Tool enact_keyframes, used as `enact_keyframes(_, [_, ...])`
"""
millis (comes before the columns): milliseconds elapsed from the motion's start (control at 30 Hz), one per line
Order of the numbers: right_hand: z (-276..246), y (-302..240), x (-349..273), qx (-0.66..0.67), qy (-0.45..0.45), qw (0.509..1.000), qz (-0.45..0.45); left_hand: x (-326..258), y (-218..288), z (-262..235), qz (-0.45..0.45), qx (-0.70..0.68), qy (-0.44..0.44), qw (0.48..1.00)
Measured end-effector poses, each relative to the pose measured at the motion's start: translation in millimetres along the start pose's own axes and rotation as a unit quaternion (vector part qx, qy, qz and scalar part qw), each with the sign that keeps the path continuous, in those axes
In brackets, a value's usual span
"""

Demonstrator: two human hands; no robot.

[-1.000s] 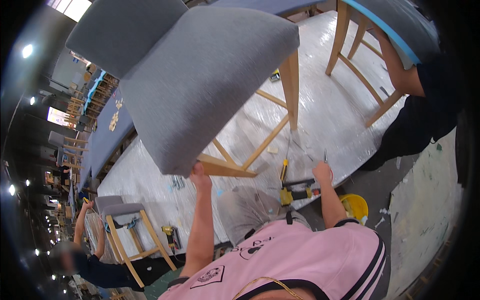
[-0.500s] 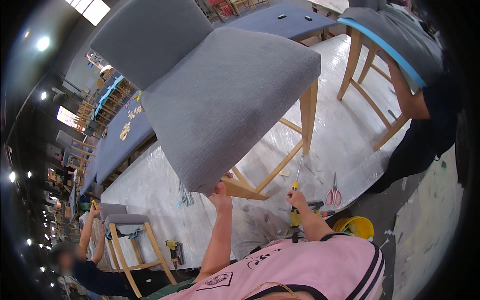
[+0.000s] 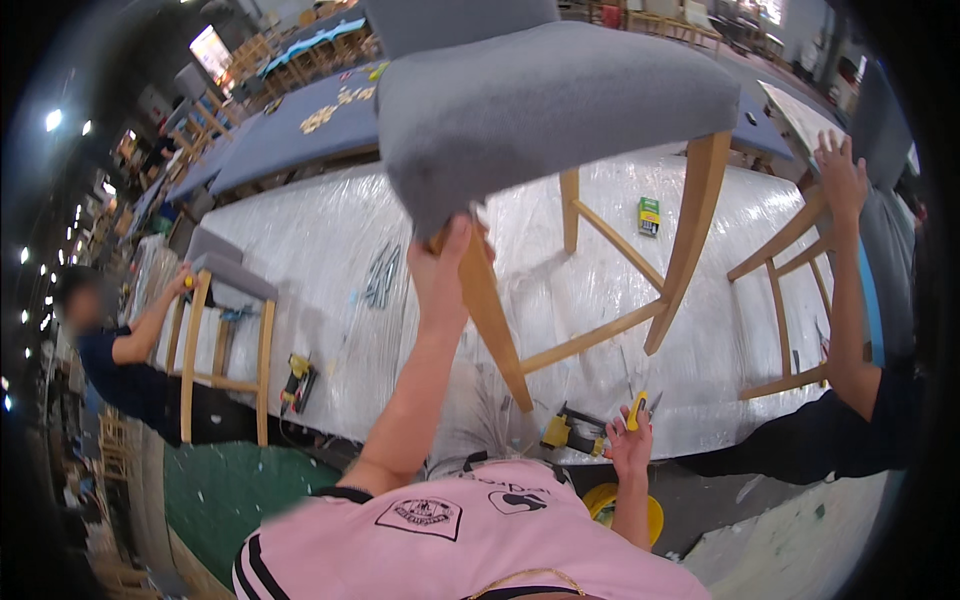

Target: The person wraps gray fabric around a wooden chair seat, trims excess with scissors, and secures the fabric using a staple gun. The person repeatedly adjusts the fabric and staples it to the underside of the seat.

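One big plastic-wrapped table [image 3: 330, 220] in front of me, and over it a grey chair [image 3: 560, 110], tipped, seat side up. Got my left hand [image 3: 440, 268] clamped on the top of a front leg, right under the seat corner. Can't tell if any of the legs touch down. There's a yellow bucket [image 3: 655, 520] beside my right forearm. A nail gun [image 3: 572, 433] lies at the near edge, just left of my right hand [image 3: 630, 452], and those fingers are wrapped round a yellow-handled screwdriver [image 3: 637, 410].
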State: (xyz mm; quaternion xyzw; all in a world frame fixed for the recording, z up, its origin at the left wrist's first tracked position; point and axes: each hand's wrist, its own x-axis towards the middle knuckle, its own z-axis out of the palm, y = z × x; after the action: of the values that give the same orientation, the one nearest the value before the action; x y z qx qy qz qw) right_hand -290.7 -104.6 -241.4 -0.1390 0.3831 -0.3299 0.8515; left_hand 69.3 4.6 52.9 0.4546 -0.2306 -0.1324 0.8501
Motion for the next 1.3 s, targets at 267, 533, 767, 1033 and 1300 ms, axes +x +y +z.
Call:
enact_keyframes(267, [105.1, 4.6, -25.1, -0.112, -0.166, 0.972, -0.123, 58.5, 18.5, 16.1, 0.246, 0.211, 0.049, 0.945])
enact_keyframes(533, [190.7, -30.9, -29.1, -0.282, -0.245, 0.899, -0.226, 130.7, 84.1, -1.2, 0.371, 0.463, -0.153, 0.79])
enact_keyframes(767, [232.7, -46.1, -43.1, -0.306, -0.267, 0.871, -0.277, 176.6, 108.2, -11.2, 0.219, 0.358, -0.203, 0.885])
enact_keyframes(1033, [257.1, -40.8, -33.8, -0.333, -0.311, 0.848, -0.27, 208.2, 123.3, -12.9, 0.276, 0.477, -0.216, 0.806])
enact_keyframes(1300, [252.3, -16.3, -24.8, -0.361, -0.318, 0.852, -0.207, 223.1, 127.8, 18.2, 0.318, 0.61, -0.189, 0.701])
